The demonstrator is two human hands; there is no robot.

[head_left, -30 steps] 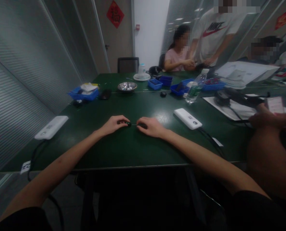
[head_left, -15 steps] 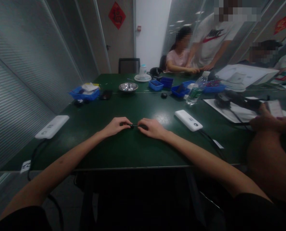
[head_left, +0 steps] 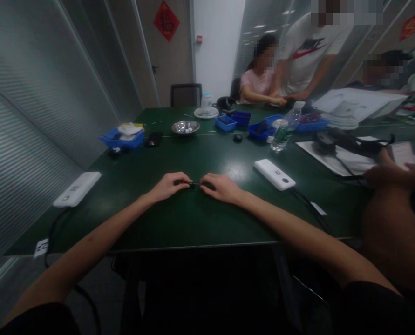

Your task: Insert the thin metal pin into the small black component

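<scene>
Near the middle of the green table (head_left: 193, 223), my left hand (head_left: 171, 186) pinches a small black part (head_left: 192, 185), too small and dark to name. My right hand (head_left: 223, 188) is closed around the dark handle of a screwdriver (head_left: 207, 185). Its thin metal shaft points left and meets the black part between my fingertips. Both hands rest low over the tabletop, a short gap apart.
White power banks (head_left: 77, 189) with black cables lie left and, as a second white power bank (head_left: 275, 174), right of my hands. Farther back are a metal bowl (head_left: 185, 128), blue trays (head_left: 225, 123) and a water bottle (head_left: 287, 128). A person's arm (head_left: 391, 186) is at the right.
The camera view has shifted slightly. Both hands keep their grip, with the shaft still against the black part; no clear movement of the things shows.
</scene>
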